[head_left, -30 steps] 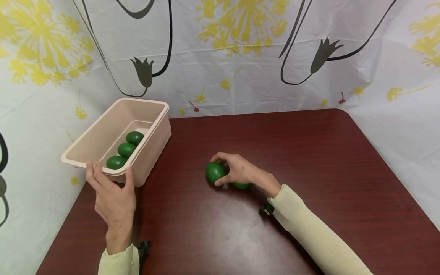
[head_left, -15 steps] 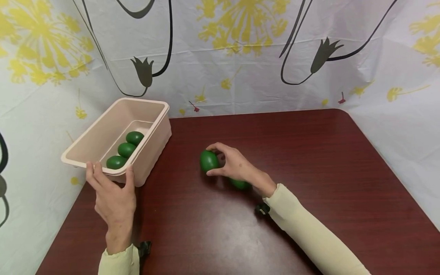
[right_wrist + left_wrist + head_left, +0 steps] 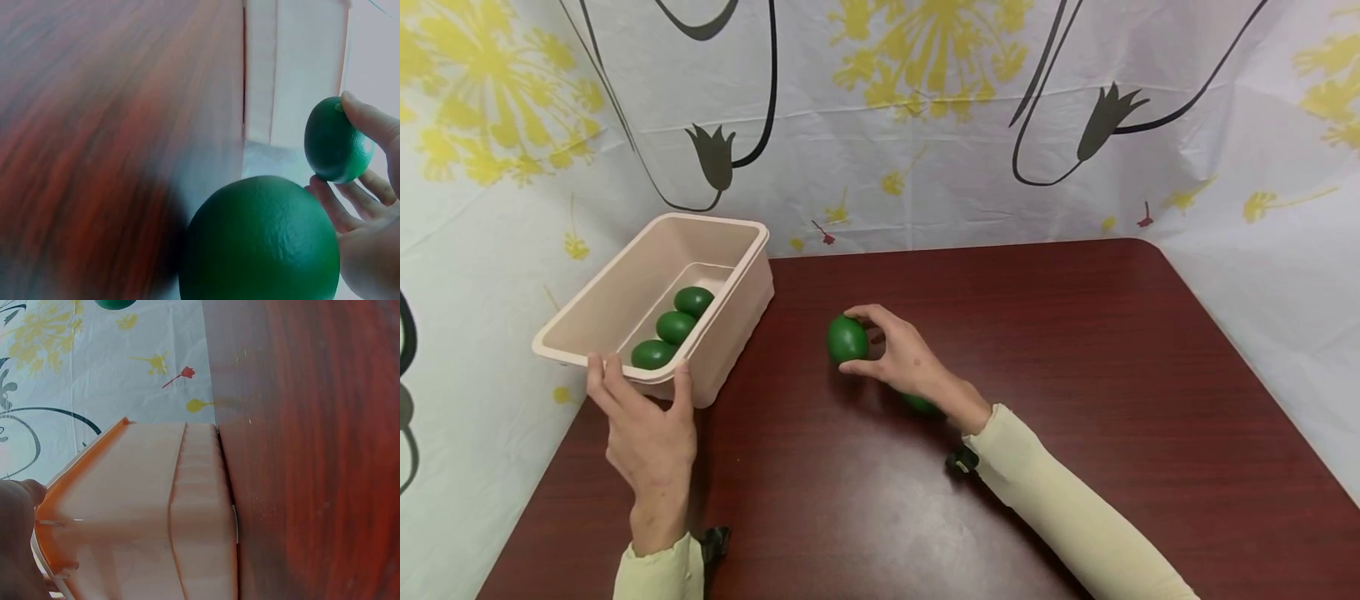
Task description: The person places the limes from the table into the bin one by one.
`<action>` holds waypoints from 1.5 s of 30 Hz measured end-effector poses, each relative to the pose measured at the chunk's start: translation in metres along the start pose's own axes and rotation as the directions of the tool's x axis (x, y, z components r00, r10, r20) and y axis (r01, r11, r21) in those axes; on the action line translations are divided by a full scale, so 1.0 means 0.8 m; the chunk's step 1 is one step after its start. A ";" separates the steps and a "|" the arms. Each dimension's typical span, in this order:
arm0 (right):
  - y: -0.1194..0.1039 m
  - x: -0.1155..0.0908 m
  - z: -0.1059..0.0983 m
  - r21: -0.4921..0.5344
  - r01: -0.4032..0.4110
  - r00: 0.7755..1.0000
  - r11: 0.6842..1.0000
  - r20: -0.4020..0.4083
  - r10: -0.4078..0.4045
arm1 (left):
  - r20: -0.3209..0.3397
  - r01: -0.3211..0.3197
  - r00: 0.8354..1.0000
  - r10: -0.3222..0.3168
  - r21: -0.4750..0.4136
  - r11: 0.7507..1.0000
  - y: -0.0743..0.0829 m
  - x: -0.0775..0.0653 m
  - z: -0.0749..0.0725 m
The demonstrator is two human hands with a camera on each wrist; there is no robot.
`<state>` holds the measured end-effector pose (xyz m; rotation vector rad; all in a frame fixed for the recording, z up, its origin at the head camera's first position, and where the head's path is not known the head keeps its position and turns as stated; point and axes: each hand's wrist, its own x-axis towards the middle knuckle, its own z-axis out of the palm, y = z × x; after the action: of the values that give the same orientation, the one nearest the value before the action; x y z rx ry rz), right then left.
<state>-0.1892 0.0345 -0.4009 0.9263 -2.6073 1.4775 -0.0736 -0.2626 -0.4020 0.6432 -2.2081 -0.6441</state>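
Note:
My right hand (image 3: 904, 354) pinches a glossy dark green oval fruit (image 3: 847, 340) between thumb and fingers, above the table. The right wrist view shows this held fruit (image 3: 334, 139) with the thumb on top and fingers below. A second green fruit (image 3: 921, 405) lies on the table, partly hidden under the right wrist; it looms large as the near fruit (image 3: 262, 244) in the right wrist view. My left hand (image 3: 651, 437) grips the near corner of a beige plastic bin (image 3: 737, 312), fingertips and thumb at its rim. Three similar green fruits (image 3: 676, 327) lie in a row inside.
The bin stands at the left of the dark red wooden table (image 3: 1037, 333). A white sheet (image 3: 940, 183) with yellow and grey plant prints hangs behind the table and at its sides.
My right hand has lifted the fruit and carried it left and away from me, uncovering part of the second fruit. The left hand and bin have stayed put.

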 end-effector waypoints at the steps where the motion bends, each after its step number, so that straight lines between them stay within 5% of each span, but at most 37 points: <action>1: -0.001 0.000 0.001 0.000 0.000 1.000 1.000 -0.006 0.000 | 0.000 -0.002 1.000 0.002 0.000 1.000 0.000 0.000 0.000; 45: -0.056 0.045 0.047 0.026 0.095 0.995 0.995 -0.028 -0.095 | 0.009 0.000 1.000 0.000 0.008 1.000 -0.003 0.001 0.000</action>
<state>-0.1866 -0.0294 -0.3767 1.0106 -2.4929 1.4957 -0.0733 -0.2647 -0.4032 0.6455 -2.2202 -0.6402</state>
